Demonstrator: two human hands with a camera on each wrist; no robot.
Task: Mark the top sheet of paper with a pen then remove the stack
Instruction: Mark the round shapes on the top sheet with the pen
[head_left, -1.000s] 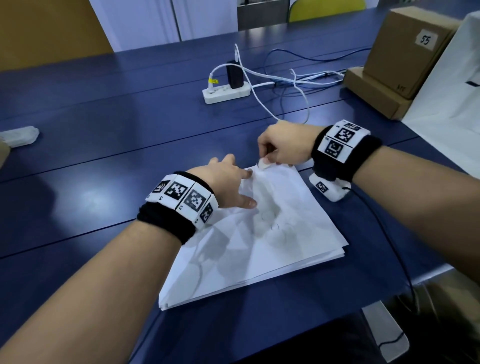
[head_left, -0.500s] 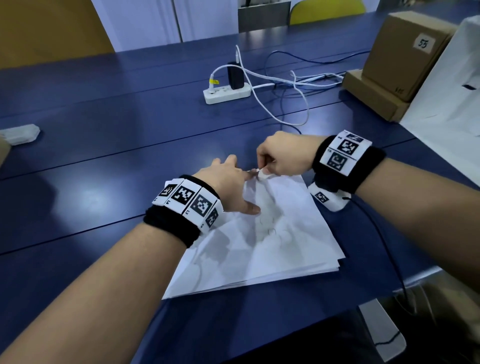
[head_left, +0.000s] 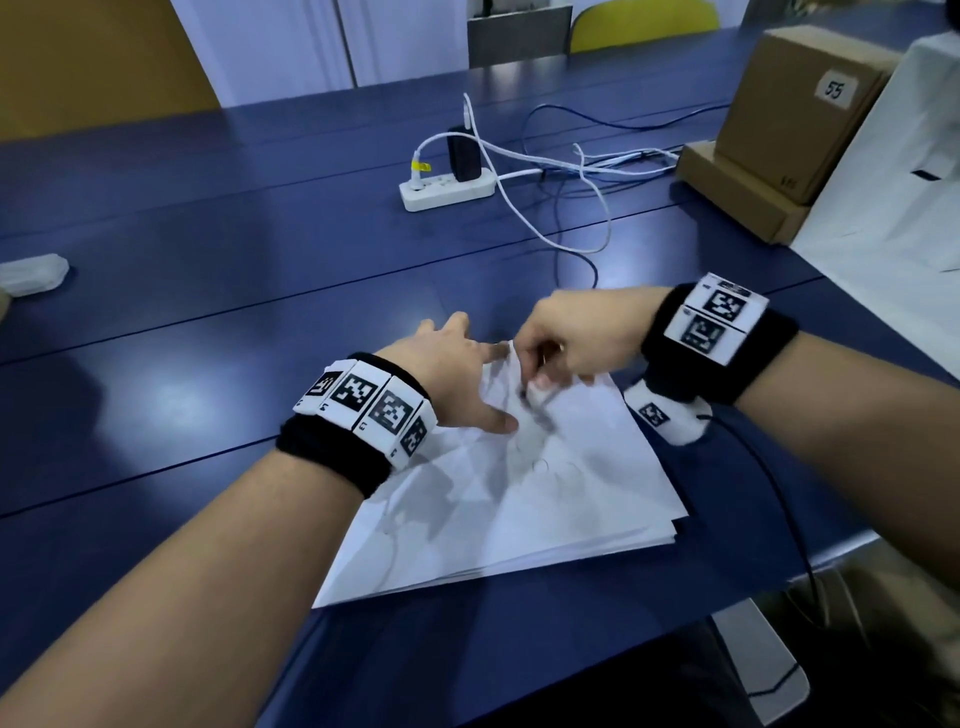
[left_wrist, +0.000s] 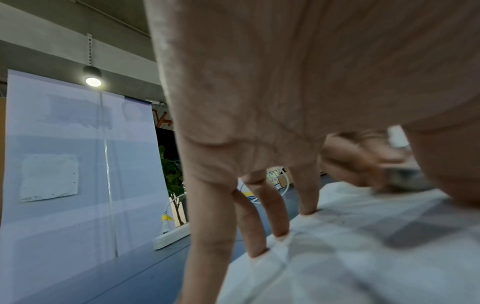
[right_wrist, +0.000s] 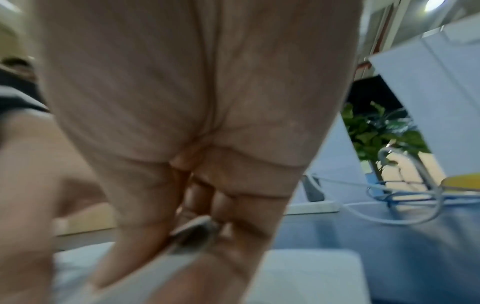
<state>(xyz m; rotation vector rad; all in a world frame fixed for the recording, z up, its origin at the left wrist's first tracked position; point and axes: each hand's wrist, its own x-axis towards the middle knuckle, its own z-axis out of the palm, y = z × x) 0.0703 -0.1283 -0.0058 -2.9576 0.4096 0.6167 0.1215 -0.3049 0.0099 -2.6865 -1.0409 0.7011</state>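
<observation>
1. The paper stack (head_left: 519, 509) lies on the desk's (head_left: 182, 322) near edge.
2. Left hand (head_left: 457, 379) – straight fingers (left_wrist: 279, 214) press the top sheet.
3. Right hand (head_left: 576, 338) – curled fingers pinch a blurred pen (head_left: 537, 410) at the stack's far corner.

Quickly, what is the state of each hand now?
Left hand: open, fingers pressing on the paper stack.
Right hand: closed, holding the pen.

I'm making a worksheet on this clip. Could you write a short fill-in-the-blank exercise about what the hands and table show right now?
1. The left hand presses its straight fingers on the ____ of paper.
2. The right hand grips a ____ over the top sheet.
3. The cardboard box bears the number ____.
4. The power strip lies on a ____ table.

Missing words: stack; pen; 55; blue
</observation>
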